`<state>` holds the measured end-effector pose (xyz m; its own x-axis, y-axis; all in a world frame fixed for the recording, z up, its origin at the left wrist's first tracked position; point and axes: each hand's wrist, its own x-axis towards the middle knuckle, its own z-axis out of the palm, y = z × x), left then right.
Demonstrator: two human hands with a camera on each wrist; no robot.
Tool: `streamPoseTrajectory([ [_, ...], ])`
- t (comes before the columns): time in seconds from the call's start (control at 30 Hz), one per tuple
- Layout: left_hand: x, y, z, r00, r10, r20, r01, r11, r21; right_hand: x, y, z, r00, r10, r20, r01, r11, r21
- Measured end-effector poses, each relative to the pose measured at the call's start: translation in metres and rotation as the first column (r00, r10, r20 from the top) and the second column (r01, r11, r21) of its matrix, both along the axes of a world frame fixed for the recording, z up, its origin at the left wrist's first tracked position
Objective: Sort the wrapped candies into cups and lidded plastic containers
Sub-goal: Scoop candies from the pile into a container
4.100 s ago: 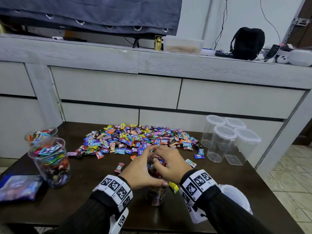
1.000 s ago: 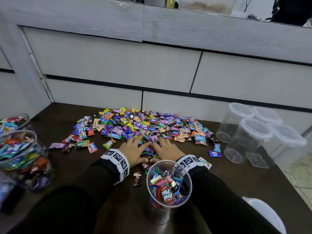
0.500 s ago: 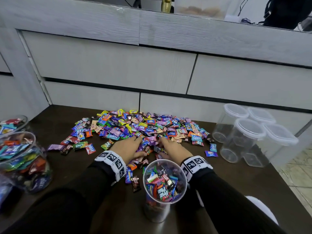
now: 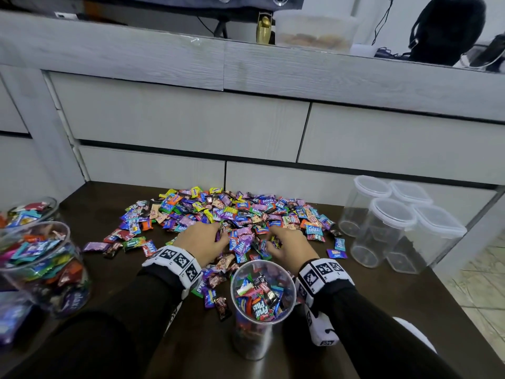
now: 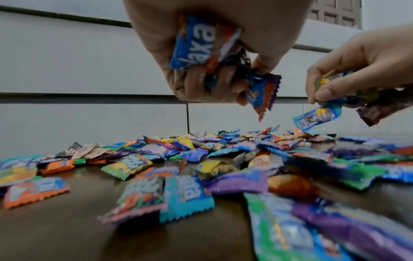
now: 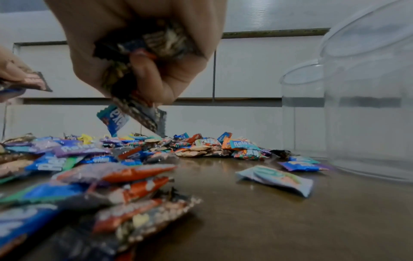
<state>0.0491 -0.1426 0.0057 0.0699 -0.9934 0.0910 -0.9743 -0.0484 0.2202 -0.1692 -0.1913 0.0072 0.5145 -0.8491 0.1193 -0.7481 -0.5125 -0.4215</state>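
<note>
A wide pile of wrapped candies (image 4: 232, 214) lies on the dark table (image 4: 136, 269). My left hand (image 4: 202, 242) grips a fistful of candies (image 5: 201, 53) at the pile's near edge, lifted a little off the table. My right hand (image 4: 289, 247) grips another bunch of candies (image 6: 138, 70) just to the right of it. A clear cup (image 4: 262, 305) nearly full of candies stands between my wrists, close to me. Several clear lidded containers (image 4: 393, 222) stand at the right.
Two clear cups full of candies (image 4: 41, 263) stand at the left edge, with a blue packet (image 4: 11, 318) in front of them. A white lid (image 4: 415, 335) lies at the near right. Grey drawers (image 4: 191, 124) rise behind the table.
Both hands lay spread on the pile a second ago; now their fingers have curled round candies and lifted them slightly. Some candies were dragged toward the cup.
</note>
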Motion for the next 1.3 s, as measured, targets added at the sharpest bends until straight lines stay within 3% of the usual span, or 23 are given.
streamPoseTrajectory([
  [0.13, -0.003, 0.01, 0.018, 0.989, 0.019, -0.148, -0.028, 0.998, -0.063, -0.011, 0.011, 0.01, 0.991, -0.073, 0.111, 0.072, 0.997, 0.009],
  [0.3, -0.02, 0.028, 0.053, 0.919, -0.089, -0.385, -0.039, 0.949, -0.313, -0.022, 0.023, 0.03, 0.936, -0.146, 0.32, 0.165, 0.986, -0.035],
  [0.43, -0.05, 0.047, 0.087, 0.856, -0.23, -0.462, -0.018, 0.881, -0.473, -0.026, 0.032, 0.048, 0.904, -0.167, 0.394, 0.213, 0.974, -0.075],
  [0.67, -0.095, 0.075, 0.091, 0.73, -0.429, -0.533, 0.137, 0.855, -0.501, -0.029, 0.048, 0.065, 0.895, -0.14, 0.423, 0.206, 0.972, -0.113],
  [0.93, -0.098, 0.09, 0.061, 0.869, -0.423, -0.258, 0.31, 0.87, -0.383, -0.022, 0.069, 0.078, 0.889, -0.111, 0.445, 0.184, 0.975, -0.126],
  [1.1, -0.104, 0.085, 0.064, 0.906, -0.411, -0.104, 0.367, 0.882, -0.296, -0.021, 0.072, 0.083, 0.888, -0.11, 0.446, 0.183, 0.975, -0.125],
  [1.17, -0.106, 0.085, 0.067, 0.91, -0.391, -0.138, 0.332, 0.887, -0.322, -0.021, 0.072, 0.082, 0.89, -0.117, 0.44, 0.19, 0.974, -0.124],
  [1.3, -0.108, 0.084, 0.069, 0.843, -0.359, -0.401, 0.216, 0.908, -0.36, -0.023, 0.071, 0.082, 0.882, -0.109, 0.459, 0.189, 0.973, -0.131],
])
